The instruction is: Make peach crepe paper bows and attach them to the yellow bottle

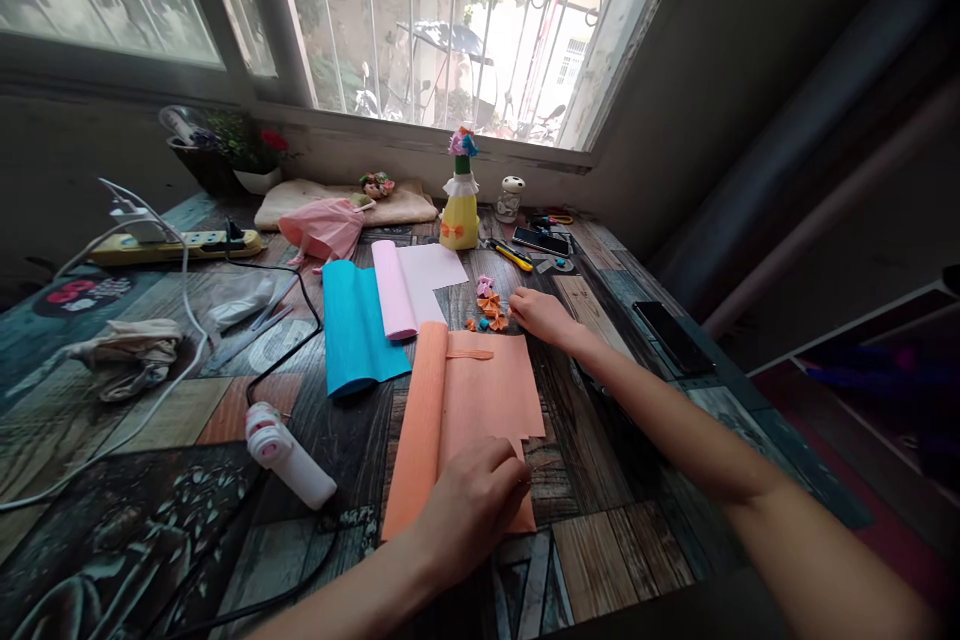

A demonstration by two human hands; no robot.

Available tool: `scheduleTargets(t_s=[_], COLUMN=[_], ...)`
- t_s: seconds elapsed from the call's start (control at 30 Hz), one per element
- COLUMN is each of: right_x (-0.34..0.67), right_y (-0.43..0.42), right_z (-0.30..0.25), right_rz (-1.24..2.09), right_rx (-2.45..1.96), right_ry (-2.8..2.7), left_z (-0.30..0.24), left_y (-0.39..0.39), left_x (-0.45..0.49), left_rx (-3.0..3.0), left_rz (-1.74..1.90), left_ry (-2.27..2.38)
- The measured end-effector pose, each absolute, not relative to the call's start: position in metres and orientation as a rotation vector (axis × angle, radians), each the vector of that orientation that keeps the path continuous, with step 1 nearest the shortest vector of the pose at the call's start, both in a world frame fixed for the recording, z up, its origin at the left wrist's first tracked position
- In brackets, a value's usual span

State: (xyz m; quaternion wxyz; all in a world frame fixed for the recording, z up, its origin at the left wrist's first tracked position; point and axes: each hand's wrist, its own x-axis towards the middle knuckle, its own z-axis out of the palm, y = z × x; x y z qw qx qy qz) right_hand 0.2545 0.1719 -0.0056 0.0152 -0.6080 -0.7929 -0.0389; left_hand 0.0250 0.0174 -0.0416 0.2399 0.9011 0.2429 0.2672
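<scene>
The left hand [480,495] is over the near end of the orange paper [487,390], with its fingers curled. The right hand [544,312] is just beside some little paper bows [489,303]; it is hard to see if it holds one. Blue paper [356,325] and pink paper [396,292] lie nearby on the tabletop [622,560]. A white tool [296,465] lies on the left. Farther back are a doll [324,228] in pink and a yellow bottle [459,218].
</scene>
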Motion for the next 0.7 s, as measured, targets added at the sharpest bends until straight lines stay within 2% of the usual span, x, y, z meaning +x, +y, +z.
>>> scheduleTargets(t_s=[0.4,0.7], right_x=[0.285,0.277], right_y=[0.178,0.185], right_z=[0.004,-0.024], right_rz=[0.014,0.139], right_rx=[-1.812,-1.725], right_ry=[-2.335,-2.351], left_z=[-0.038,-0.038], left_y=[0.018,0.018], left_x=[0.024,0.024], left_rx=[2.436,2.407], left_rz=[0.74,0.724], left_ry=[0.644,0.654])
